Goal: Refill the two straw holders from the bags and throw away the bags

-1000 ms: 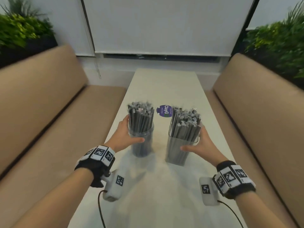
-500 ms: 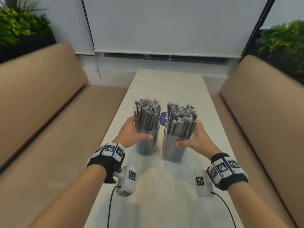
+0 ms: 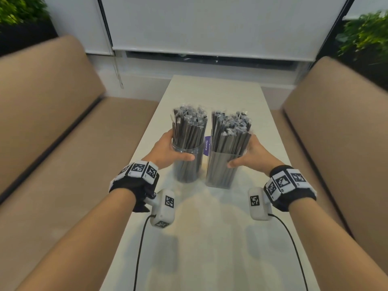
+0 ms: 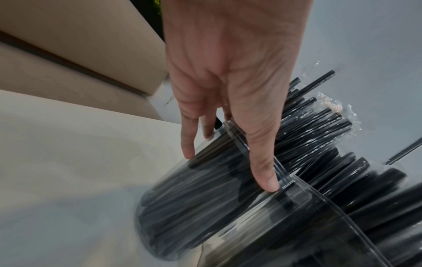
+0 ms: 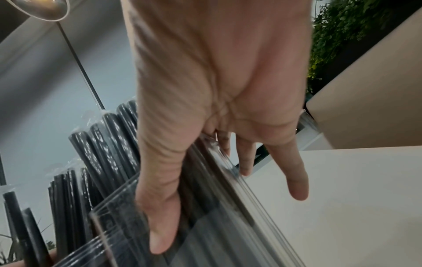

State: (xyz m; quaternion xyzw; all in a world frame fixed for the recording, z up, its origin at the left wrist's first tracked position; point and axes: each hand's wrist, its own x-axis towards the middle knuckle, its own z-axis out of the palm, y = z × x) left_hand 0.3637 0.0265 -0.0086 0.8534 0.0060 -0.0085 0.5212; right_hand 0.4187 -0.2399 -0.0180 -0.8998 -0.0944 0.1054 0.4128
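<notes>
Two clear straw holders stand side by side on the white table (image 3: pixel 210 238), both packed with black wrapped straws (image 3: pixel 190 124). My left hand (image 3: pixel 171 151) grips the round holder (image 3: pixel 187 169) near its rim, thumb in front and fingers behind. My right hand (image 3: pixel 251 157) grips the square holder (image 3: pixel 219 173) the same way. In the left wrist view my left hand (image 4: pixel 228 169) clasps the round holder (image 4: pixel 194 207). The right wrist view has my right hand (image 5: pixel 217 207) around the square holder (image 5: pixel 228 238). No bags are in view.
A purple round sticker (image 3: pixel 207 144) shows on the table just behind the gap between the holders. Tan benches (image 3: pixel 63 164) run along both sides of the narrow table. A window blind (image 3: pixel 210 28) and plants (image 3: pixel 367 34) lie beyond.
Both hands have kept their hold and brought the two holders closer together, so the holders now nearly hide the purple sticker between them.
</notes>
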